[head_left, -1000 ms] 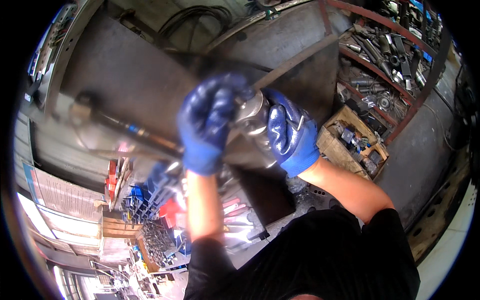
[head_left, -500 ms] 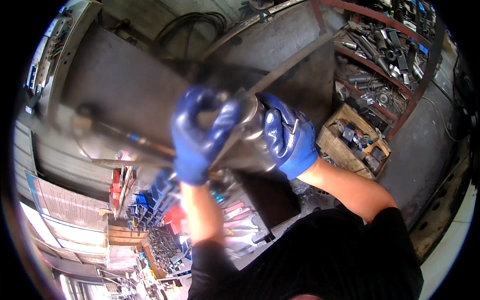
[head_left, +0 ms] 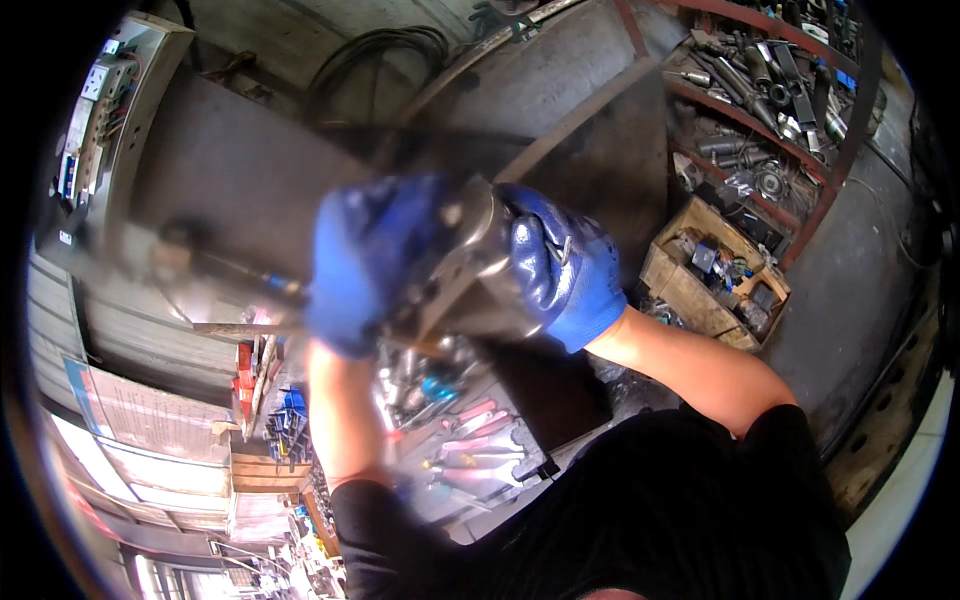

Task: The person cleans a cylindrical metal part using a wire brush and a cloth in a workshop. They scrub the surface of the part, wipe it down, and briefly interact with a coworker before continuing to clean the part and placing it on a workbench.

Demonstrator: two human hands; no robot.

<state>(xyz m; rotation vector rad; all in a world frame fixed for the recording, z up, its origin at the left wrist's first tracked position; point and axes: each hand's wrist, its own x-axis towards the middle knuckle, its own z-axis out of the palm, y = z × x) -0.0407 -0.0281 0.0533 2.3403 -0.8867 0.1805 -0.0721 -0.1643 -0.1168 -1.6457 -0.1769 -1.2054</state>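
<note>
Both my hands wear blue knit gloves with shiny, darker blue coated palms. My right hand (head_left: 565, 265) is closed, its fingers curled round a thin metal rod (head_left: 563, 250) whose end pokes out. Against the fingers of that hand sits a shiny, rounded metal part (head_left: 490, 235); whether the hand also grips it is hard to make out. My left hand (head_left: 370, 260) is at the left side of that part, smeared by motion, with its fingers not readable. Touch between the left hand and the part cannot be told.
A wooden box (head_left: 715, 275) of small parts stands on the right. Behind it, a red-framed rack (head_left: 800, 150) holds many metal pieces. Pliers-like tools with pink handles (head_left: 480, 430) lie below my hands. An electrical panel (head_left: 110, 110) is at far left, a coiled cable (head_left: 390, 55) at the back.
My left hand has moved left and slightly away from the metal part, its curled finger loop now lost in blur. My right hand has shifted a little left, still holding the rod.
</note>
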